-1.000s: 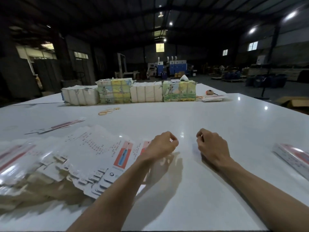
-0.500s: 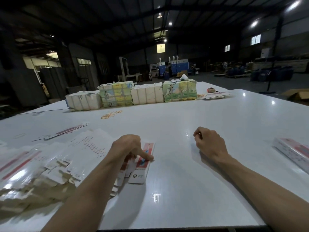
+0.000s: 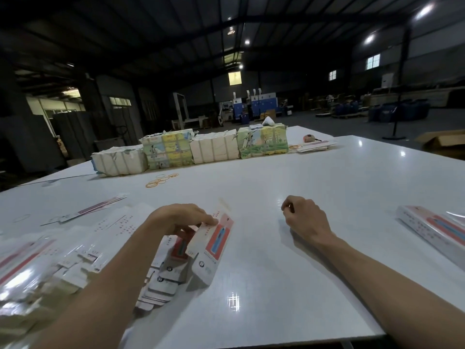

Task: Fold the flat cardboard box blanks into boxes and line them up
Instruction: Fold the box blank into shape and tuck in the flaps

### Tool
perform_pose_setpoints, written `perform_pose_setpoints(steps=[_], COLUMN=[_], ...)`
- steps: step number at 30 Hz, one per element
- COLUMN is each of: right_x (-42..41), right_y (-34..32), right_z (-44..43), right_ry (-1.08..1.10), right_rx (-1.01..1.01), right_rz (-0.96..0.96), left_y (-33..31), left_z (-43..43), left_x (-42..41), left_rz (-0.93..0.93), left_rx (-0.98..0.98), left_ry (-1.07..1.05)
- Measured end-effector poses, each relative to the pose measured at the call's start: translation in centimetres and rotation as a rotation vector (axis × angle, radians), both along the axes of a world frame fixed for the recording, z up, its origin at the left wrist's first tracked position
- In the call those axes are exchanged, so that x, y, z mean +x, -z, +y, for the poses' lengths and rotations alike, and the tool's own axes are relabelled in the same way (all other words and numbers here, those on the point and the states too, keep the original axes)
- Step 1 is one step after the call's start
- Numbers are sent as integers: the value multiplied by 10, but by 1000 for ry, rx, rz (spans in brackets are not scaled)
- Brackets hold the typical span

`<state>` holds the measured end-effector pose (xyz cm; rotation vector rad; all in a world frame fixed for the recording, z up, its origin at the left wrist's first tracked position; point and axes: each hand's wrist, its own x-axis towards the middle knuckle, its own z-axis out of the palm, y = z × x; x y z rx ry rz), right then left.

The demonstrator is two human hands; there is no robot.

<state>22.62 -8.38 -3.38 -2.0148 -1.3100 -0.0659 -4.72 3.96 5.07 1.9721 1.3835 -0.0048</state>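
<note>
While the left hand [image 3: 180,219] pinches the far end of one flat box blank [image 3: 214,244], holding it tilted over the spread pile of blanks [image 3: 83,248] at the left of the white table [image 3: 276,177], the right hand [image 3: 305,217] rests on the tabletop curled into a fist, well apart from the blank. Folded boxes [image 3: 432,227] lie at the table's right edge. Wrapped bundles [image 3: 214,147] line the far side, with rubber bands [image 3: 161,181] near them.
</note>
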Motion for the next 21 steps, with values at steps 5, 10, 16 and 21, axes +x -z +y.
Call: perform_pose_setpoints(steps=[5,10,16,21], right_x=[-3,-4,-9,-12], right_y=[-1,-2,-12,-16], right_z=[0,2,3,6], right_ry=[-48,-174,-227,-367], right_rx=[75,297,505,346], right_rz=[16,43,-15,-62], left_y=[3,22,68,78], left_z=[-12,-30,-47,-51], left_x=[19,59,89,90], left_rz=[-565,-1014,-1218,-1141], left_rx=[-281,-579,-586,-419], left_ry=[-47,-61,-55,21])
